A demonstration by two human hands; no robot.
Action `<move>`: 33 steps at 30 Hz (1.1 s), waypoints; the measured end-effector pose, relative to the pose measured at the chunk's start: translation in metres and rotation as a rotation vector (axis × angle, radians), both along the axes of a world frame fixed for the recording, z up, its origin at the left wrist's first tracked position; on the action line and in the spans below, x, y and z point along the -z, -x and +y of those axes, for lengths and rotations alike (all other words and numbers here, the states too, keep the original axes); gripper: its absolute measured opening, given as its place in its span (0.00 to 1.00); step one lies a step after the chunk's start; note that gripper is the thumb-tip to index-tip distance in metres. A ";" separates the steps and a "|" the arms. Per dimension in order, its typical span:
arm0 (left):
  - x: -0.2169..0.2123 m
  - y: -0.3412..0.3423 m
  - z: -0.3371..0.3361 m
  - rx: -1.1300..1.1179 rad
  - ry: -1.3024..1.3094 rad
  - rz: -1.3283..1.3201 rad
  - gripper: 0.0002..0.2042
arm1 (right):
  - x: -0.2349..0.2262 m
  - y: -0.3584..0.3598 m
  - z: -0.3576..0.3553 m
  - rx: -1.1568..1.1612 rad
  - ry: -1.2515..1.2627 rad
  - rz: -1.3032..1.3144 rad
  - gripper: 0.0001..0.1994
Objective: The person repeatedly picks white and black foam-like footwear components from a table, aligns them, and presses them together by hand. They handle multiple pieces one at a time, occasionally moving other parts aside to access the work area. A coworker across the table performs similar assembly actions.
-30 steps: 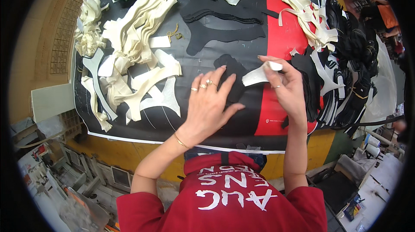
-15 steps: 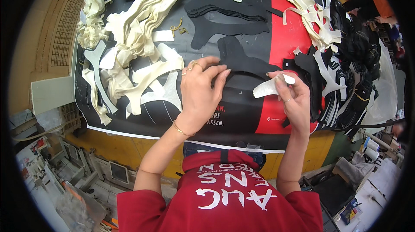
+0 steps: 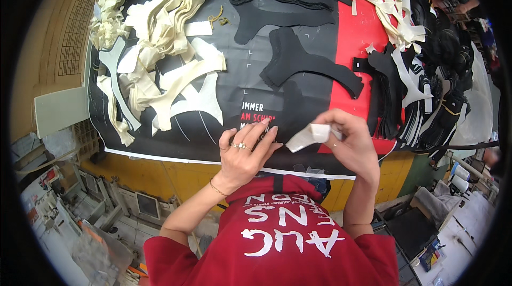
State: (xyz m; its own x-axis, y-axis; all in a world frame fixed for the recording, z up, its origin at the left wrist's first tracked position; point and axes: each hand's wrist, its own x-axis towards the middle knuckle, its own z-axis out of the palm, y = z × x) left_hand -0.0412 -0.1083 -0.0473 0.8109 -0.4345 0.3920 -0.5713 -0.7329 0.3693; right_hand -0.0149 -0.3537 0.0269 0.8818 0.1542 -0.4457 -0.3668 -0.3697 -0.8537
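My right hand [image 3: 352, 144] is closed on a small white fabric piece [image 3: 308, 138], whose folded end stands up by the fingers. My left hand [image 3: 246, 155] rests low over the black mat [image 3: 213, 94], fingers stretched and apart, with the fingertips just left of the white piece. Beyond both hands lies a stack of curved black fabric pieces [image 3: 298, 62], its right end over the mat's red band [image 3: 384, 142]. A dark patch shows between that stack and my hands; I cannot tell whether it is cloth or shadow.
Cream fabric strips [image 3: 170, 11] and white cut pieces [image 3: 205, 105] cover the left side. More black pieces [image 3: 282, 18] lie farther back. On the right are cream strips [image 3: 392, 17] and heaped black-and-white pieces [image 3: 437, 94]. A cardboard box [image 3: 61, 25] stands at the left.
Both hands have come nearer to me, the right one bringing the white piece along and leftward. My left hand has left the black stack, which now shows more fully.
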 end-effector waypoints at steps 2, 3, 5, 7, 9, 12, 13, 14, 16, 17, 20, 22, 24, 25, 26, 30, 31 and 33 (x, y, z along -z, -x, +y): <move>0.002 0.008 0.004 -0.015 -0.011 0.027 0.17 | 0.008 -0.012 0.010 -0.080 0.011 -0.098 0.08; 0.004 0.011 0.004 -0.013 -0.012 0.021 0.16 | 0.011 -0.019 0.013 -0.096 0.049 -0.126 0.08; 0.008 0.015 0.003 -0.018 -0.012 0.013 0.16 | 0.017 -0.030 0.018 -0.100 0.048 -0.171 0.07; 0.012 0.017 0.002 -0.023 0.033 0.010 0.17 | 0.021 -0.034 0.022 -0.127 0.065 -0.226 0.08; 0.015 0.016 0.003 -0.016 0.056 0.008 0.17 | 0.025 -0.035 0.026 -0.153 0.105 -0.287 0.08; 0.016 0.015 0.004 -0.010 0.080 0.016 0.17 | 0.030 -0.033 0.029 -0.153 0.151 -0.313 0.09; 0.016 0.015 0.004 -0.007 0.087 0.021 0.17 | 0.030 -0.032 0.029 -0.153 0.150 -0.301 0.09; 0.016 0.015 0.004 -0.009 0.088 0.022 0.17 | 0.031 -0.032 0.029 -0.151 0.149 -0.289 0.09; 0.015 0.014 0.003 -0.009 0.093 0.026 0.17 | 0.031 -0.033 0.028 -0.150 0.151 -0.277 0.09; 0.015 0.014 0.003 -0.010 0.094 0.025 0.17 | 0.031 -0.033 0.027 -0.152 0.153 -0.275 0.09; 0.014 0.012 0.003 -0.007 0.104 0.030 0.18 | 0.030 -0.034 0.026 -0.162 0.167 -0.266 0.09; 0.013 0.010 0.002 0.000 0.122 0.033 0.19 | 0.030 -0.033 0.027 -0.165 0.176 -0.273 0.08; 0.011 0.009 0.001 0.003 0.102 0.053 0.20 | 0.031 -0.033 0.027 -0.163 0.183 -0.293 0.08; 0.010 0.009 0.001 0.006 0.095 0.065 0.21 | 0.031 -0.033 0.028 -0.162 0.183 -0.292 0.08; 0.009 0.008 0.000 0.006 0.087 0.063 0.22 | 0.031 -0.033 0.028 -0.161 0.182 -0.292 0.08; 0.008 0.006 -0.002 0.010 0.052 0.061 0.22 | 0.030 -0.034 0.029 -0.170 0.213 -0.296 0.08; 0.007 0.007 -0.003 0.009 0.044 0.055 0.22 | 0.028 -0.034 0.030 -0.150 0.206 -0.298 0.08; 0.007 0.007 -0.003 0.014 0.026 0.048 0.22 | 0.026 -0.034 0.031 -0.105 0.202 -0.295 0.07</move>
